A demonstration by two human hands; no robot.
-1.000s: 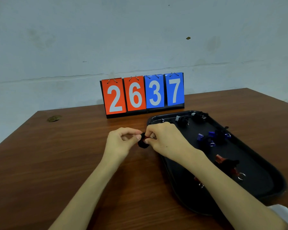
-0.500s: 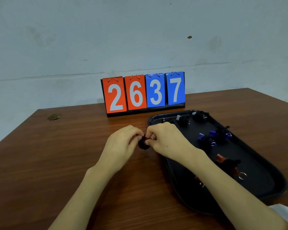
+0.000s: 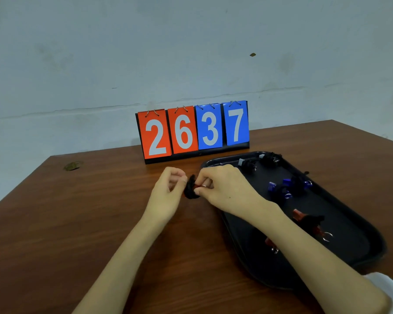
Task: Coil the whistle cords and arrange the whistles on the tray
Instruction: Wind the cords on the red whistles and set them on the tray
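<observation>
Head view: the flip scoreboard (image 3: 192, 132) at the bench's far edge reads 2 and 6 on orange cards, 3 and 7 on blue. The bench (image 3: 77, 223) is dark reddish-brown wood, set against a pale, stained wall (image 3: 191, 53), with a small brownish mark (image 3: 72, 165) near the far left corner. On the right side sits a black tray (image 3: 361, 234), holding grey whistles (image 3: 247, 163) at its far end, blue whistles (image 3: 286, 188) in the middle and red whistles (image 3: 309, 220) nearer the person (each bundled with black cord, key rings glinting). Just off the tray's left rim, above the bench, both hands meet: the left hand (image 3: 168, 191) pinches a black cord bundle (image 3: 191, 190), and the right hand (image 3: 222, 189) has its grip closed on the same bundle, a sliver of red whistle showing under the fingertips.
</observation>
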